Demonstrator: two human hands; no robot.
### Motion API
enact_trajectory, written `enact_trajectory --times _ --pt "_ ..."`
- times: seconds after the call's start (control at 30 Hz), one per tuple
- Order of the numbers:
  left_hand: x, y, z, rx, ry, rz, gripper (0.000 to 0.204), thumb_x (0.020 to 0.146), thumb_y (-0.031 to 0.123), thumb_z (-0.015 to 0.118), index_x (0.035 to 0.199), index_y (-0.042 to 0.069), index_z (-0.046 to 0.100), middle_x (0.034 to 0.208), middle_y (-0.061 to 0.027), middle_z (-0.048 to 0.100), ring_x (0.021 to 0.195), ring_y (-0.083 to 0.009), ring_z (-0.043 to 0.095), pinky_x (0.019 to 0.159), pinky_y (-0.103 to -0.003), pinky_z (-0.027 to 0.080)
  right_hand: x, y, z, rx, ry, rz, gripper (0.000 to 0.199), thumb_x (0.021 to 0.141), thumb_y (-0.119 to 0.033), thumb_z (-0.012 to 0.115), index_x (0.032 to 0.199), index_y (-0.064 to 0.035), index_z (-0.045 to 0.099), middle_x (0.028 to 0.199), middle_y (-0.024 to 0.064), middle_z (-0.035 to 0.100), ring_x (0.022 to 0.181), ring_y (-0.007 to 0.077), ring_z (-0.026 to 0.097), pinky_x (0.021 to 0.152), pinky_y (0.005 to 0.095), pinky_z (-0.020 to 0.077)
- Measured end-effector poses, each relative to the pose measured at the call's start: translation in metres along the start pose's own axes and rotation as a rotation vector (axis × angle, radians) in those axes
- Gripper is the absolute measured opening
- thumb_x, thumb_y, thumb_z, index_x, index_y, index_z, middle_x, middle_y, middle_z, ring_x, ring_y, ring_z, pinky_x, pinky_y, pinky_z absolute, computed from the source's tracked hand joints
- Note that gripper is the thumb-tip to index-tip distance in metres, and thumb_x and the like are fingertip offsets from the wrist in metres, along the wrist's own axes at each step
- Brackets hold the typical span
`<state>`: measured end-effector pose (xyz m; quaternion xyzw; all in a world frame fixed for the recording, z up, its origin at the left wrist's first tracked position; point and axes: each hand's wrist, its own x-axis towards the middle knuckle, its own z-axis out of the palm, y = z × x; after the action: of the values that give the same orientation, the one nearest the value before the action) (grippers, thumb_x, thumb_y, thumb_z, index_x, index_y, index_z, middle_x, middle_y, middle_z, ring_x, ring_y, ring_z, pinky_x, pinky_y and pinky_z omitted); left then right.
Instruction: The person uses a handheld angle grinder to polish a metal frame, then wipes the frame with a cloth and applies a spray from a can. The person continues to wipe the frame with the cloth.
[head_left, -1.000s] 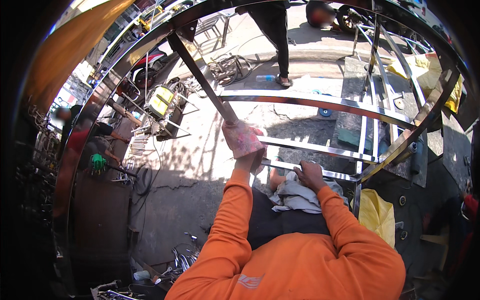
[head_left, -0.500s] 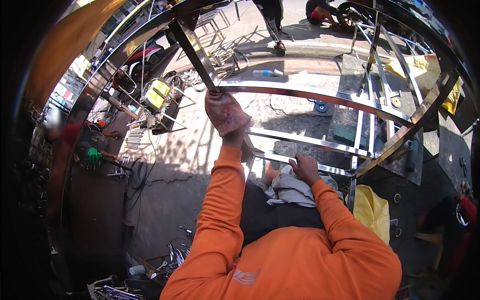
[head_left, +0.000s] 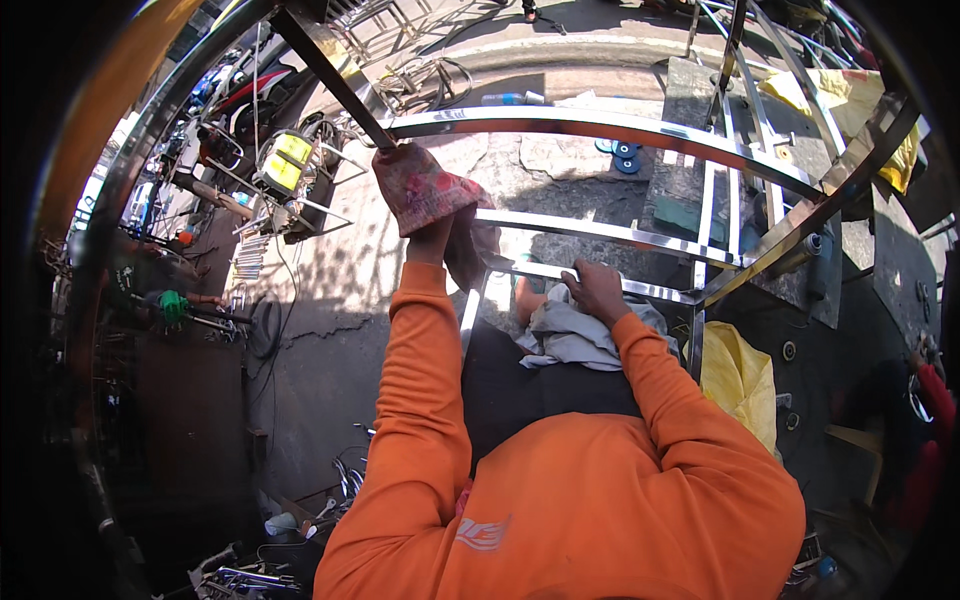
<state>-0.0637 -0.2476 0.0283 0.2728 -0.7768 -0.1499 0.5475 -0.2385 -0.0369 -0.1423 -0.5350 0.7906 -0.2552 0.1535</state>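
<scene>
My left hand (head_left: 428, 195) is wrapped in a reddish patterned cloth (head_left: 420, 182) and presses it against a slanting bar of a shiny steel frame (head_left: 600, 125), near where the bar meets a curved rail. My right hand (head_left: 597, 290) grips a lower horizontal steel bar (head_left: 650, 290) of the same frame, fingers curled over it. A crumpled grey rag (head_left: 575, 335) lies on my lap just below the right hand. Both arms wear orange sleeves.
The frame stands over cracked concrete ground. A yellow box-shaped machine (head_left: 283, 165) with cables sits at the left, tools and metal parts lie at the lower left (head_left: 250, 575), a yellow bag (head_left: 735, 375) at my right, blue discs (head_left: 622, 155) beyond the frame.
My left hand with the reddish cloth has slid up and to the left along the slanting bar. My right hand has stayed on the lower bar.
</scene>
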Motion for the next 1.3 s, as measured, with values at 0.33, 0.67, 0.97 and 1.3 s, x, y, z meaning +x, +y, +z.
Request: enact_trajectory --times 0.33,0.67,0.97,1.3 --pt "-0.164 -0.076 -0.004 0.313 -0.858 -0.087 0.036 0.089 0.027 0.059 0.117 0.006 0.057 0.113 -0.0145 0.060 0.109 -0.0311 0.058 0.097 -0.037 0.048 -0.002 0.000 -0.001 -0.008 0.016 -0.015 0.036 0.090 -0.041 0.061 0.095 -0.0059 0.066 0.083 0.0189 0.069 0.081 0.0384 0.066 0.077 0.0509 0.0486" --pt "-0.189 -0.023 -0.075 0.654 -1.112 -0.090 0.032 0.087 0.033 0.055 0.103 0.008 0.068 0.111 -0.0176 0.065 0.107 -0.0376 0.060 0.094 -0.043 0.050 -0.002 -0.002 -0.004 0.017 0.004 0.033 0.035 0.089 -0.041 0.061 0.089 -0.0063 0.067 0.081 0.0185 0.068 0.080 0.0378 0.066 0.076 0.0507 0.0488" --pt "-0.206 -0.094 -0.026 0.504 -0.910 -0.424 0.031 0.084 0.026 0.064 0.109 0.007 0.068 0.115 -0.0189 0.064 0.108 -0.0357 0.060 0.093 -0.045 0.049 0.002 -0.001 0.000 -0.007 0.050 0.003 0.037 0.088 -0.043 0.064 0.089 -0.0058 0.066 0.080 0.0179 0.069 0.077 0.0384 0.067 0.070 0.0518 0.0505" --pt "-0.217 0.007 0.036 0.823 -0.705 -0.068 0.050 0.085 0.035 0.063 0.125 0.007 0.058 0.119 -0.0171 0.063 0.119 -0.0360 0.056 0.100 -0.046 0.044 -0.001 -0.003 0.001 -0.007 0.069 0.005 0.036 0.088 -0.042 0.064 0.089 -0.0057 0.066 0.077 0.0174 0.068 0.077 0.0364 0.067 0.071 0.0503 0.0499"
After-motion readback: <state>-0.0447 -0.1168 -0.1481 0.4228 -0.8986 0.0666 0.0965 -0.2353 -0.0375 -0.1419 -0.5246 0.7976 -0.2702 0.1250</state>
